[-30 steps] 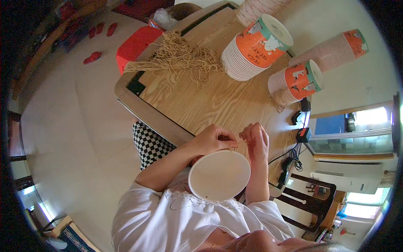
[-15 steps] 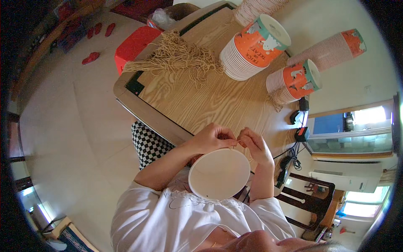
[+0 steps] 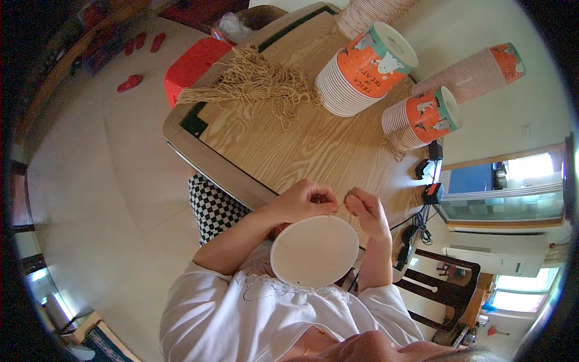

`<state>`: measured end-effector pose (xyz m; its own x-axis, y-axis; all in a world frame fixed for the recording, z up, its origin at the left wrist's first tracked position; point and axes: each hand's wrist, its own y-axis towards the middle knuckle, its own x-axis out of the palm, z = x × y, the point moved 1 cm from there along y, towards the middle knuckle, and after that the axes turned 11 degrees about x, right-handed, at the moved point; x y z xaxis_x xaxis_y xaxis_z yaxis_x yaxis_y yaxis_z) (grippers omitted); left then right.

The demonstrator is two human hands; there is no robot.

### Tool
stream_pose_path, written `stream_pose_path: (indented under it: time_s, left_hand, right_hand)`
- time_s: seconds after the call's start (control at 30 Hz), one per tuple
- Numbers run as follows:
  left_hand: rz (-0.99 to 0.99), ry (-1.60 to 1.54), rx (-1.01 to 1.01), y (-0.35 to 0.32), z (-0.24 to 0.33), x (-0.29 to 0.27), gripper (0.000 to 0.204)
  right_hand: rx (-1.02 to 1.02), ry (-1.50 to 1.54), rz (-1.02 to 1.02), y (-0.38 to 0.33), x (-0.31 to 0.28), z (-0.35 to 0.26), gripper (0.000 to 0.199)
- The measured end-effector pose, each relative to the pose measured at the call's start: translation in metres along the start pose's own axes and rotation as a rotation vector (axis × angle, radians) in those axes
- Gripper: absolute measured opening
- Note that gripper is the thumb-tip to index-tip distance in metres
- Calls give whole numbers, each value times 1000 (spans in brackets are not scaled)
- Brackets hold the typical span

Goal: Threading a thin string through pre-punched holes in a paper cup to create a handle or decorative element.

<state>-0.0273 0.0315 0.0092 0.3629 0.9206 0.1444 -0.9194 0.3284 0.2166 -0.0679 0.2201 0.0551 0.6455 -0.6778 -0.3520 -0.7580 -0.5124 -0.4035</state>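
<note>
White cup [image 3: 313, 256] in front of person's shirt [image 3: 217, 308], open mouth facing up. Left hand [image 3: 303, 200] at its far rim, fingers curled, tips together; whether pinched on rim or strand, cannot tell. Right hand [image 3: 368, 212] just beside, thumb and fingertips clamped on thin strand [image 3: 341, 206] between hands. Beyond, wooden table [image 3: 271, 157]: heap of tan string [image 3: 259, 84], large cup stack [image 3: 362, 72] beside it, smaller stack [image 3: 422, 117] farther right. Red stool [image 3: 193, 67] by table's left edge.
</note>
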Motion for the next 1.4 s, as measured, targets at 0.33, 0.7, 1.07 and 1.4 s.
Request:
stream_pose_path:
  time_s: [0.33, 0.7, 1.07, 1.4]
  left_hand:
    - [-40, -237, 203, -9, -19, -34, 14]
    - [-90, 212, 237, 2, 6, -22, 14]
    - [-88, 364, 294, 4, 0, -13, 16]
    - [-29, -291, 64, 2, -8, -7, 17]
  right_hand:
    - [46, 307, -101, 12, 16, 10, 12]
    - [59, 123, -40, 22, 18, 18, 6]
    - [43, 202, 55, 17, 13, 18, 5]
    - [74, 246, 109, 3, 16, 9, 3]
